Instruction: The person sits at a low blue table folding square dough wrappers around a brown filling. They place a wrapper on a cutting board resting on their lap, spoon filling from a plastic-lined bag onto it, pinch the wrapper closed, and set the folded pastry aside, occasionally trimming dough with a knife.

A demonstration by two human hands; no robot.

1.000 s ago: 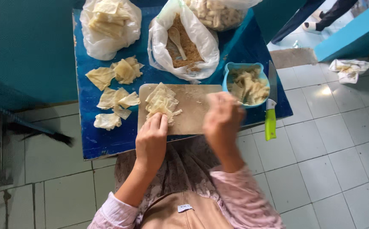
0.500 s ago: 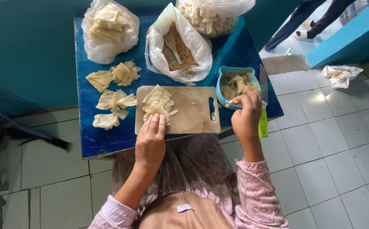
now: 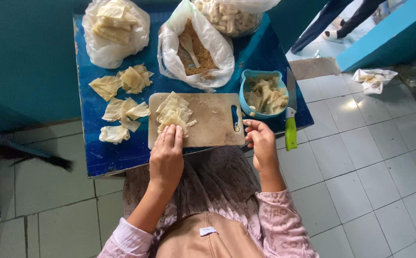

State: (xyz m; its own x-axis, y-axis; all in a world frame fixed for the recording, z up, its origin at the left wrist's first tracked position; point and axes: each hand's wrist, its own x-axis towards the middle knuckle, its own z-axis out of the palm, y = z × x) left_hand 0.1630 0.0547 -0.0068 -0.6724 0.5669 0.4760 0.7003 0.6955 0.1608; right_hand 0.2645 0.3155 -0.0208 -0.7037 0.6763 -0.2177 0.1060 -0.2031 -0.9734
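Head view: the right hand point(image 3: 261, 143) has drawn back from the round blue bowl point(image 3: 246, 85) to the wooden cutting board's point(image 3: 212, 124) near corner, fingers loosely curled, grasping nothing. The left hand point(image 3: 167, 155) lies flat, pressing thin, pale, crinkled wrappers point(image 3: 172, 112) stacked on the board. A green-handled knife point(image 3: 291, 119) rests just beside the bowl.

Table point(image 3: 98, 157): deep blue top, streaky. Cutting board point(image 3: 212, 122) at its near edge: pale tan wood. Wrapper stack point(image 3: 173, 114) on board: cream-yellow. Bowl point(image 3: 246, 88) by the right edge: light blue. Knife point(image 3: 291, 119) at the right edge: lime-green handle, grey blade. Bags point(image 3: 112, 48) along the far edge: translucent white. Floor tiles point(image 3: 361, 167): off-white. Sleeves point(image 3: 284, 224): pink, small print.
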